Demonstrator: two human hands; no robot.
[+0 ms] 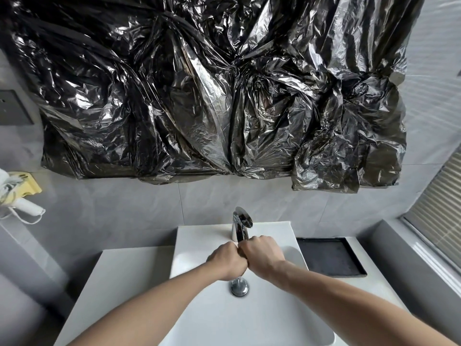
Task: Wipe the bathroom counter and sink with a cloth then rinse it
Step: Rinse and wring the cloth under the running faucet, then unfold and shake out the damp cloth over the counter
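Note:
Both my hands are over the white sink point(199, 248), right under the chrome faucet point(240, 221). My left hand point(225, 260) and my right hand point(262, 253) are curled into fists pressed against each other. They grip a cloth point(245, 258), of which only a thin dark sliver shows between the knuckles. The chrome drain point(239, 287) lies just below the hands. The white counter point(119, 278) runs to the left and right of the basin. I cannot tell whether water is running.
A black tray point(329, 257) sits on the counter right of the basin. Crumpled black plastic point(212, 83) covers the wall above. A white hair dryer point(27, 208) and a yellow holder point(28, 186) hang at the left. A window blind point(439, 203) is at the right.

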